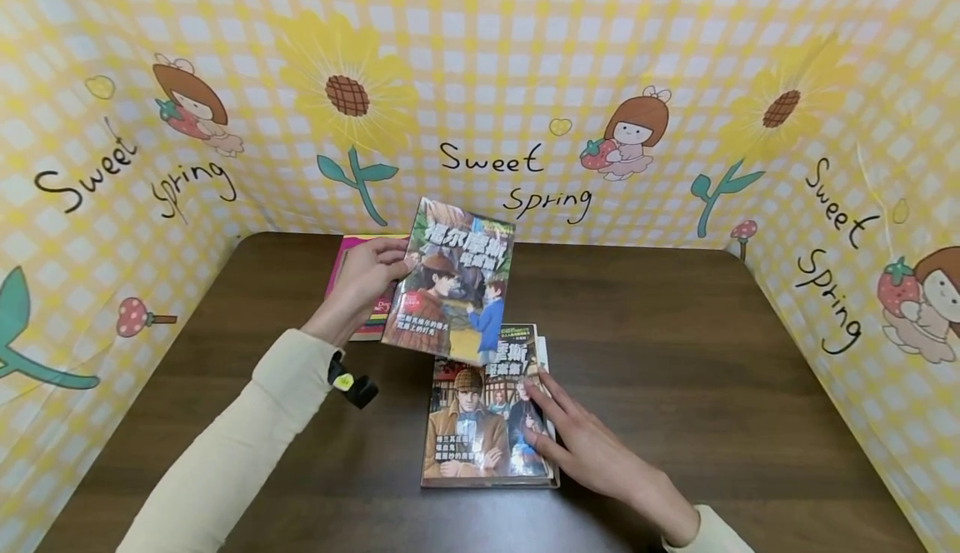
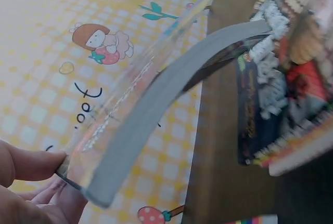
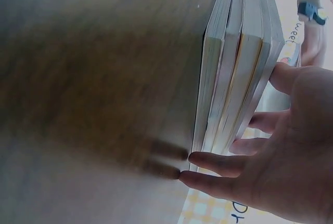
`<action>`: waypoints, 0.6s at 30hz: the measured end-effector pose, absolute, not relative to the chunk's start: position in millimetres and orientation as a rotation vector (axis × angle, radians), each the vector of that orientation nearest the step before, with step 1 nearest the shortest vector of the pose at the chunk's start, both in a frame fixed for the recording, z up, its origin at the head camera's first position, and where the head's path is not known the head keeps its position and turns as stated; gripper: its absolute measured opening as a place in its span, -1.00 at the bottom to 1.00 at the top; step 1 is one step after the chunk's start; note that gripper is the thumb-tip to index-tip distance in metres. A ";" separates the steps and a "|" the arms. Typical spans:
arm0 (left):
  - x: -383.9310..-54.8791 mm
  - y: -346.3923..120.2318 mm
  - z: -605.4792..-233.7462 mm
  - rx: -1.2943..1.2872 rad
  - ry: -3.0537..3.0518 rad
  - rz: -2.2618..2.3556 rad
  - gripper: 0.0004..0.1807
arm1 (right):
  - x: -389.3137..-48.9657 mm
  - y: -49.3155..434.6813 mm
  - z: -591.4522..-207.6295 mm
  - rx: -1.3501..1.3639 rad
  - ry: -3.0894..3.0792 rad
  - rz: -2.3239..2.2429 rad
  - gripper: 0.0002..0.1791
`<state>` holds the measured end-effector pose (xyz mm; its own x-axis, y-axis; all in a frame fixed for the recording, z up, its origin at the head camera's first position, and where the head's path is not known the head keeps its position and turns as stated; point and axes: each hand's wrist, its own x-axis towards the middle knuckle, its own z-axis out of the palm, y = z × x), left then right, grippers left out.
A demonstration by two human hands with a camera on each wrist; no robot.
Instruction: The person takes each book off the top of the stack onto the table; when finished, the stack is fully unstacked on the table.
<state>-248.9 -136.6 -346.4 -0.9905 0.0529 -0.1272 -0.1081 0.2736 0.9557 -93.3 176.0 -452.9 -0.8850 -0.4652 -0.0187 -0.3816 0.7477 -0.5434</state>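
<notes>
My left hand (image 1: 367, 274) pinches a thin paperback comic book (image 1: 457, 286) by its left edge, lifted and tilted above the table. In the left wrist view the held book (image 2: 140, 109) bends in a curve, its page edges towards the camera and the thumb on one cover. Below it lies a stack of books (image 1: 468, 420), whose top cover shows a figure in a brown cap and coat. My right hand (image 1: 581, 436) rests along the right side of this stack, fingers extended. Several page edges of the stack (image 3: 234, 68) show beside the right hand (image 3: 281, 156).
A pink book (image 1: 341, 286) lies flat behind the left hand, partly covered. The brown wooden table (image 1: 660, 353) spreads out around the books. Yellow checked cloth (image 1: 480, 78) with printed flowers and figures walls it at the back and both sides.
</notes>
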 end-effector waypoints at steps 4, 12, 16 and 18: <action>-273.1 -123.3 -354.1 -0.122 2.347 1.929 -0.54 | -93.9 175.6 -452.8 -0.677 2.782 -0.828 -0.26; -314.1 -116.1 -391.5 -0.270 2.348 1.956 -0.55 | -94.9 176.1 -455.5 -0.677 2.775 -0.798 -0.26; -325.5 -113.2 -409.6 -0.279 2.413 1.911 -0.55 | -95.3 177.1 -455.7 -0.681 2.788 -0.817 -0.27; -327.8 -110.8 -416.5 -0.274 2.441 1.880 -0.53 | -95.6 177.7 -455.9 -0.683 2.792 -0.813 -0.27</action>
